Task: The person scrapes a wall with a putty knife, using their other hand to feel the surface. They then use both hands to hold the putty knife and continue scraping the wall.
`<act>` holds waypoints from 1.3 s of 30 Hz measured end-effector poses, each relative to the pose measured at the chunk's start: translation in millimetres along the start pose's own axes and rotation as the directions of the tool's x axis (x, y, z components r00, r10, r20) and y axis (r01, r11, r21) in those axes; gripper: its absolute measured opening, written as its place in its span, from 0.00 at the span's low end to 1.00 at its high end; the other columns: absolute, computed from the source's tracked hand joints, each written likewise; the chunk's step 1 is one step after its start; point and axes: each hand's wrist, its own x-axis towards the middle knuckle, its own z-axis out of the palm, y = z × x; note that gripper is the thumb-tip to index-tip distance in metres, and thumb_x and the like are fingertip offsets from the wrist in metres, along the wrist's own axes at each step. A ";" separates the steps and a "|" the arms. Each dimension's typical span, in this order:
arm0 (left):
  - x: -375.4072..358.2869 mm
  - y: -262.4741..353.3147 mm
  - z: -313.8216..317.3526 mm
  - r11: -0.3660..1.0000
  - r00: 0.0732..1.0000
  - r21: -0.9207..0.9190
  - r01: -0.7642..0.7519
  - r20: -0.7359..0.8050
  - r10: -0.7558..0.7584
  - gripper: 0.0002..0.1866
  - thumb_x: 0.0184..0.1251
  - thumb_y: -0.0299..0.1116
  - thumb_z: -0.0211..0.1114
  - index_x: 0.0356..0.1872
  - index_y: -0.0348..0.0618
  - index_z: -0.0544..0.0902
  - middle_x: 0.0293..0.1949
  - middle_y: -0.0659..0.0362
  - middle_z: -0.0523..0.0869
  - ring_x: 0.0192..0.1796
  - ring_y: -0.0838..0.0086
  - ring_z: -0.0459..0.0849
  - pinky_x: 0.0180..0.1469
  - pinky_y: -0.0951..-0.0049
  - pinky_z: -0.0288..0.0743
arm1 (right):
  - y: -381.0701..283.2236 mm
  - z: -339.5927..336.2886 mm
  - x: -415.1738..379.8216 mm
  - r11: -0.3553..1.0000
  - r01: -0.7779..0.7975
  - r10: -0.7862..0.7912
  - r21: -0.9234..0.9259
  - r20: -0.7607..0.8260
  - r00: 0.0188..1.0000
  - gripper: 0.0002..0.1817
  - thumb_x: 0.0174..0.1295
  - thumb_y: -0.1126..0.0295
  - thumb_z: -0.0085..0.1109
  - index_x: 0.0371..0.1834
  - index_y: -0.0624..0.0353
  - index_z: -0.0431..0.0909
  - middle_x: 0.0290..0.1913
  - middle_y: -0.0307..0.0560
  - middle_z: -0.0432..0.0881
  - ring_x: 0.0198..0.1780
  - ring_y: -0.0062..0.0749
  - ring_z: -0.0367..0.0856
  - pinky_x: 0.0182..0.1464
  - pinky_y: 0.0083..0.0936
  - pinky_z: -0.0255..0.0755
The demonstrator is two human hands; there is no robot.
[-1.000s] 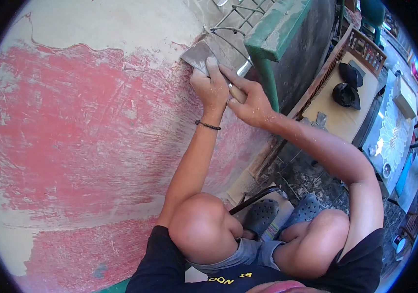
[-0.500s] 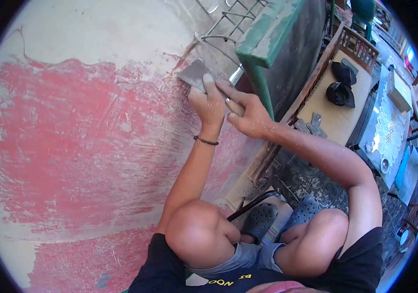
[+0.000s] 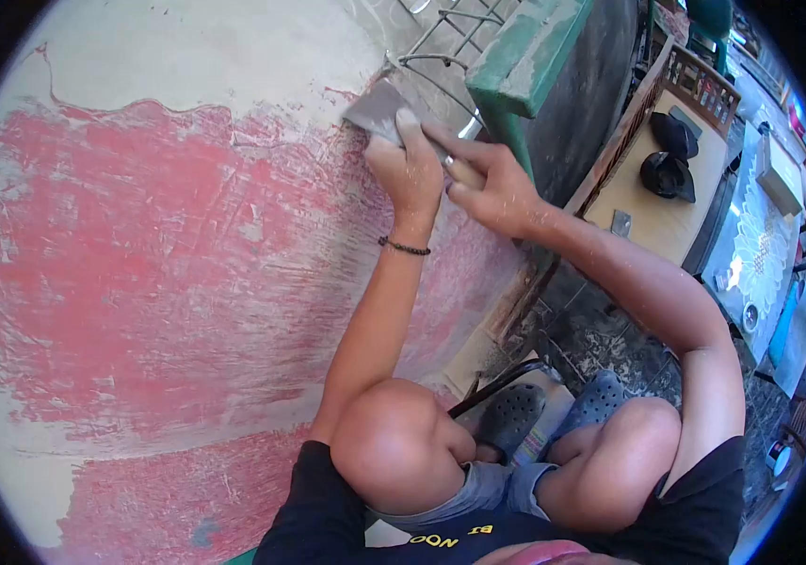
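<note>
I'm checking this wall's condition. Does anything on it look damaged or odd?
Yes. The wall is badly worn: its red paint is scratched and patchy, with bare pale plaster above and along the left. Both hands press a scraper against the upper edge of the red area, left hand on the blade, right hand on the handle.

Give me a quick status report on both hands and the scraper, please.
Left hand pressing scraper blade flat on the red wall. Right hand gripping the handle. Metal grille and green frame close beside the blade.
</note>
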 end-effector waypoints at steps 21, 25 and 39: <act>1.3 -3.7 7.4 0.997 1.000 -0.069 0.022 -0.008 -0.023 0.18 0.80 0.36 0.60 0.38 0.27 0.83 0.33 0.56 0.89 0.35 0.73 0.86 0.38 0.64 0.77 | 7.4 -4.0 2.8 0.991 0.063 -0.056 0.122 -0.060 0.997 0.38 0.58 0.73 0.59 0.78 0.59 0.71 0.60 0.56 0.85 0.59 0.32 0.81 0.66 0.27 0.70; -8.1 9.9 10.5 0.992 0.999 -0.123 0.030 -0.026 -0.033 0.22 0.81 0.37 0.57 0.33 0.24 0.83 0.26 0.49 0.89 0.29 0.63 0.89 0.35 0.58 0.78 | 5.2 3.4 -4.6 0.997 0.046 -0.039 0.068 -0.106 0.994 0.36 0.59 0.72 0.60 0.76 0.59 0.74 0.60 0.64 0.86 0.62 0.34 0.84 0.69 0.30 0.71; 2.2 4.9 5.5 0.996 0.998 0.070 -0.055 -0.035 0.057 0.22 0.79 0.37 0.58 0.30 0.25 0.82 0.27 0.49 0.89 0.28 0.63 0.88 0.34 0.57 0.76 | 9.0 8.1 -1.6 0.985 0.153 -0.164 -0.079 -0.166 0.972 0.38 0.58 0.76 0.56 0.79 0.58 0.70 0.67 0.64 0.83 0.66 0.30 0.80 0.68 0.28 0.70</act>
